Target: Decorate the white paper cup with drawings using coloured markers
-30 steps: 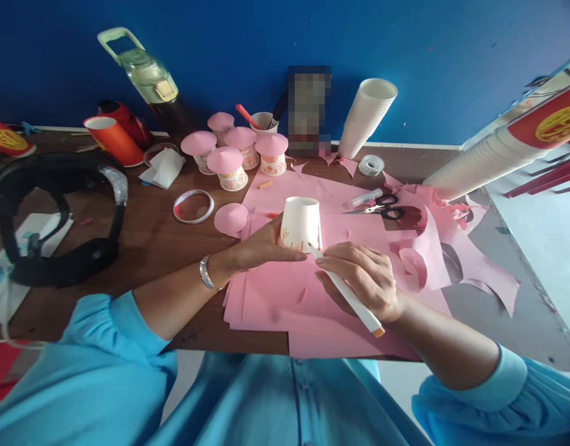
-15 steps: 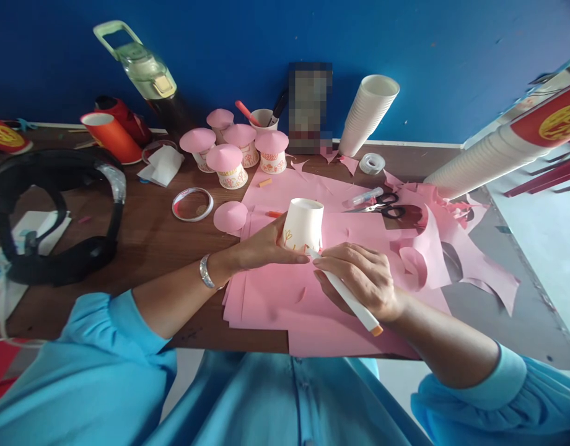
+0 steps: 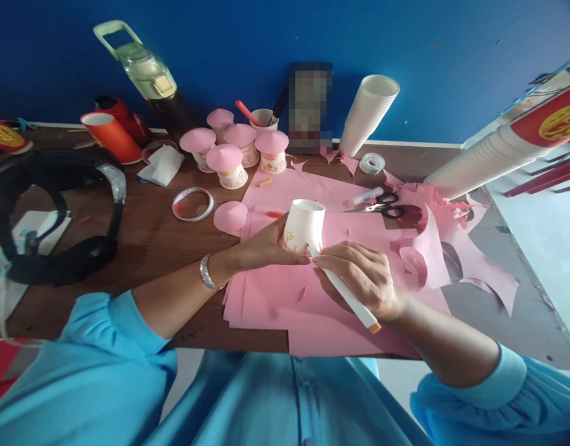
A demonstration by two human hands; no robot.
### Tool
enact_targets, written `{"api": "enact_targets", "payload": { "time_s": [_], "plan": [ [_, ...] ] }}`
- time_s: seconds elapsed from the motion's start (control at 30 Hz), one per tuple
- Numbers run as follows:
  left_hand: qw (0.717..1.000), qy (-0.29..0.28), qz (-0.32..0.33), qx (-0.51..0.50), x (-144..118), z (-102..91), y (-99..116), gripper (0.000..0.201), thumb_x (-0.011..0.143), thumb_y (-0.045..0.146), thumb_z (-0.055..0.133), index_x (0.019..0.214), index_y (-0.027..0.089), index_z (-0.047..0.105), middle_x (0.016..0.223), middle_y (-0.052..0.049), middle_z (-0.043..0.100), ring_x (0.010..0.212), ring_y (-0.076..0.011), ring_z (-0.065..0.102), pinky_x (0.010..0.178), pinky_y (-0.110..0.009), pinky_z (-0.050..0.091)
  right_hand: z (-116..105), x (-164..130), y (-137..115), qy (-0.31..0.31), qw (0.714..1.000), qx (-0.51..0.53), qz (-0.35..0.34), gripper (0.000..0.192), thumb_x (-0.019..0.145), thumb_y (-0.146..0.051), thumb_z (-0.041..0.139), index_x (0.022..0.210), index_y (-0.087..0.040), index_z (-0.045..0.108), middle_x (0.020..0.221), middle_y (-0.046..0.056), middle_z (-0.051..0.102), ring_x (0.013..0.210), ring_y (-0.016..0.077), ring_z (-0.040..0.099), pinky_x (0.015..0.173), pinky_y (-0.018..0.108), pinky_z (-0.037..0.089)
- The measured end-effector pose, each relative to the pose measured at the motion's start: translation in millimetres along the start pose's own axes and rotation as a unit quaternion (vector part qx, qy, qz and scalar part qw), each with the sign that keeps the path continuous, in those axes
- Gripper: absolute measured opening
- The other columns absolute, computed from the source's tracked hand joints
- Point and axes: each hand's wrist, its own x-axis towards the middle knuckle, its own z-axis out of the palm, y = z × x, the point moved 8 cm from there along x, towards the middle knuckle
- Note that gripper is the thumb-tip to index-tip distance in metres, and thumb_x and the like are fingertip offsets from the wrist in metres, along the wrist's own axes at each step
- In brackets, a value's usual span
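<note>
While left hand (image 3: 266, 244) still grips cup (image 3: 303, 226), right hand (image 3: 359, 275) clutching marker (image 3: 347, 297) has edged closer.

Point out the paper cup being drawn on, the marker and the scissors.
paper cup (image 3: 305, 222), head view, on its white side wall.
marker (image 3: 347, 297), head view, on the middle of its white barrel.
scissors (image 3: 393, 212), head view, on a black handle loop.

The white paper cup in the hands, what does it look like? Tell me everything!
The white paper cup stands upside down on pink paper, wide end down and slightly tilted. Small orange drawings mark its lower wall. The left hand holds its side, and the right hand presses a white marker tip against it.
</note>
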Motion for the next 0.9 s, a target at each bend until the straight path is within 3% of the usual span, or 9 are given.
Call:
{"api": "enact_targets", "payload": {
  "time_s": [0.63, 0.9],
  "plan": [
    [1.0, -0.002, -0.006, -0.001, -0.8, -1.7, -4.6, 0.06, 0.077, 0.045, 0.091, 0.124, 0.021, 0.062, 0.112, -0.008, 0.07, 0.106, -0.0242, 0.065, 0.09, -0.039, 0.055, -1.8, 0.6, 1.5, 0.0, 1.0, -0.011, 0.017, 0.028, 0.094, -0.009, 0.07, 0.119, -0.019, 0.064, 0.087, 0.003, 0.076, 0.074, 0.0178, 0.075, 0.065, 0.029, 0.063],
    [1.0, -0.004, 0.003, -0.002, -0.9, -0.5, 0.6, 0.057, 0.078, 0.046, 0.09, 0.12, 0.02, 0.062, 0.11, -0.008, 0.069, 0.104, -0.0244, 0.065, 0.089, -0.04, 0.054, -1.5, 3.7, -2.2, -0.01, 1.0, -0.006, 0.007, 0.023, 0.093, -0.008, 0.07, 0.114, -0.015, 0.064, 0.085, 0.006, 0.075, 0.073, 0.0178, 0.074, 0.064, 0.029, 0.064]
  ]
}}
